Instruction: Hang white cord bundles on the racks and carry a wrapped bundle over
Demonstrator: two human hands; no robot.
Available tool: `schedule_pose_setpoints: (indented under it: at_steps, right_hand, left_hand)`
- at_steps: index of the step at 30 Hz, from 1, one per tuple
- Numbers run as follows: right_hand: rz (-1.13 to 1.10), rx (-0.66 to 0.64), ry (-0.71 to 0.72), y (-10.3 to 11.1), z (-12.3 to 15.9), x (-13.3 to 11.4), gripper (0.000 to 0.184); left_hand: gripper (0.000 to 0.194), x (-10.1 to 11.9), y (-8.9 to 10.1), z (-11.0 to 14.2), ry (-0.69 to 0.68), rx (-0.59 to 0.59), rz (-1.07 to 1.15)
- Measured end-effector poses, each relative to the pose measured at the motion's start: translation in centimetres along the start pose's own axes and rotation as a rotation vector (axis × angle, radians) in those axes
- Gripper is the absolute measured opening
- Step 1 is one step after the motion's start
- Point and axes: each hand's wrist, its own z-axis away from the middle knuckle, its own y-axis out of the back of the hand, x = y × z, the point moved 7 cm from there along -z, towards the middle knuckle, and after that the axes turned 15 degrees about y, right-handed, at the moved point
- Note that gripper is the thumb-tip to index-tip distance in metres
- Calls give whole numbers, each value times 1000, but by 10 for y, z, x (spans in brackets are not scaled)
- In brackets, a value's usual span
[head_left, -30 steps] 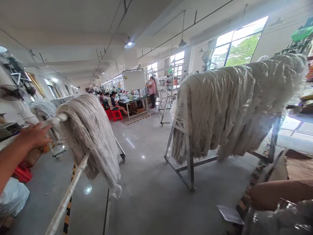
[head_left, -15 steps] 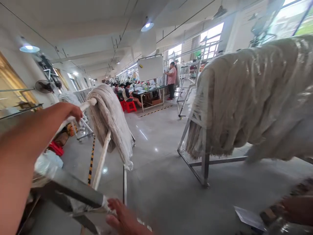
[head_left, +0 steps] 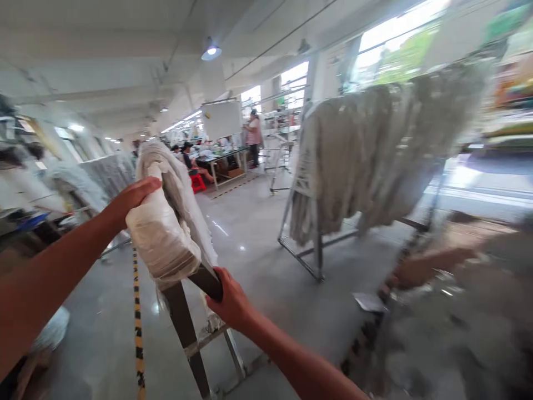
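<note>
Under left hand (head_left: 144, 194) and right hand (head_left: 233, 300): a draped rack (head_left: 183, 319)

The right hand grips a bar (head_left: 207, 280); the left lies on the padded end (head_left: 160, 233), clasp unclear. Strands (head_left: 179, 173) hang just beyond. To my eye, uneven pushing could tip everything.

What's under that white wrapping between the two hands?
Two dark metal legs emerge beneath the white wrapping; the right hand grips one. Whatever the wrapping encloses is covered and cannot be seen.
</note>
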Motion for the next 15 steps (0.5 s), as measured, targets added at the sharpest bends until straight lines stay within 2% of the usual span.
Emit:
schedule_pose_setpoints:
  at_steps: [2,4,7,9,11,12,15]
  right_hand:
    - [87,62,-49,16,4,10,54]
    - [200,116,-107,36,8,13,52]
    - [351,152,-193,65,12,10,47]
    - [409,163,-230,80,12,6,43]
    - [449,158,-242,93,12,5,39]
    - [461,154,-244,99,14,6,38]
    - [472,154,-256,118,34,9,43]
  left_hand:
    - [66,-30,-20,13,-97,-34,209]
    - [68,-76,-56,31,-110,-138,511]
    - [71,-148,-150,82,87,-450,523]
    - [69,-176,-208,129,157,-603,547]
    - [67,-182,-253,173,189,-727,588]
    - [66,-181,-270,190,216,-745,594]
    - [61,-161,-295,214,235,-621,599]
